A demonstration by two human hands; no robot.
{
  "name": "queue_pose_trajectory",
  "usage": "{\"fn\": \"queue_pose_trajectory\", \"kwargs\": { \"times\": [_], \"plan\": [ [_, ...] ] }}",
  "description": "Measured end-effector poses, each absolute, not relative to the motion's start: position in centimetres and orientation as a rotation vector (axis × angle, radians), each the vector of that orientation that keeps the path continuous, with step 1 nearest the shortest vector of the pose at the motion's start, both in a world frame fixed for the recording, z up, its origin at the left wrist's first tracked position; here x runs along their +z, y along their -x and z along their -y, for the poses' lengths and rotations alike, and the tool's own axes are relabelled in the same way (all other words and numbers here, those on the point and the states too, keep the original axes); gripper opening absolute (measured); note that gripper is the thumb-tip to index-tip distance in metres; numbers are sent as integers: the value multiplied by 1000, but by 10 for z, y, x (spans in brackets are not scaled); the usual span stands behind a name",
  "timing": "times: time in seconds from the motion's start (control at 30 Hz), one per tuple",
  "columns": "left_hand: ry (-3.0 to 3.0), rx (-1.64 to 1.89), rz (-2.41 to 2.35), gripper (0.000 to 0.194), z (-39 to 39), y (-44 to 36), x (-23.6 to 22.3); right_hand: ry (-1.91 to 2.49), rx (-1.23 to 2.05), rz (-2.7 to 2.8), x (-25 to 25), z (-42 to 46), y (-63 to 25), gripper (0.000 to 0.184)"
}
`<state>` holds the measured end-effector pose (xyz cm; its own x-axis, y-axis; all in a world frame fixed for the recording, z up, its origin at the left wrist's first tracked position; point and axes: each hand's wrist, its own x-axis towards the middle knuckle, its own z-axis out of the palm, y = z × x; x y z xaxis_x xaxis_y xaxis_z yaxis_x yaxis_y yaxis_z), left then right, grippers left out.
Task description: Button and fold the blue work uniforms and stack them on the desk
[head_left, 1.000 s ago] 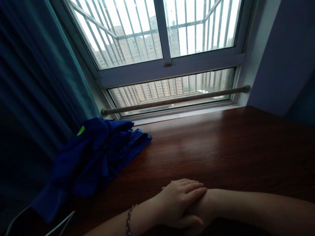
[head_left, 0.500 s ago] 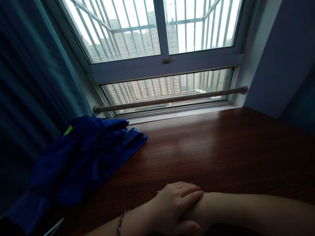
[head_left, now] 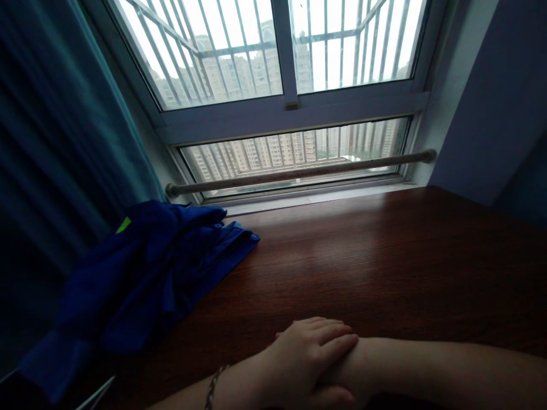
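Observation:
At the bottom middle, my left hand lies across my right wrist, its fingers extended flat over it and its thumb apart on the near side. A braided bracelet circles the left wrist. My right hand is mostly covered by the left one; just a small fingertip peeks out at the far left side, and its fingers are hidden. The right forearm reaches in from the right edge. Both arms rest at the near side of a dark reddish-brown wooden surface. No object shows in either hand.
A crumpled blue garment with a yellow-green patch lies on the left, beside a blue-green curtain. A horizontal rail crosses the lower window. Bars and tall buildings show outside. A thin pale edge pokes up at bottom left.
The whole view has shifted slightly, so things appear a little further right. The hands keep the same pose, left over right.

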<state>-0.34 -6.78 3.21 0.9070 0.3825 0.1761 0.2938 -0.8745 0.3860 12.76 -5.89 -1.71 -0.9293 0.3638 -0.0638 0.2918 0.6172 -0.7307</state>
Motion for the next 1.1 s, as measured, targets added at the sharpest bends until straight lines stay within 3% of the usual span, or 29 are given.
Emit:
{"fn": "queue_pose_trajectory", "kwargs": {
  "times": [0.07,0.23,0.3,0.97,1.1],
  "plan": [
    [-2729,348,-505,60,68,3,32,561,1232,2746,-16,60,-126,86],
    [-2746,362,-501,59,69,3,29,526,1289,2763,-5,61,-131,37],
    [-2751,359,-512,59,70,4,28,524,1310,2765,-2,61,-133,32],
    [-2754,361,-524,60,72,3,27,684,1373,2762,-2,63,-134,37],
    [-2751,363,-525,59,72,2,27,701,1373,2762,-6,63,-133,49]
  ]
}}
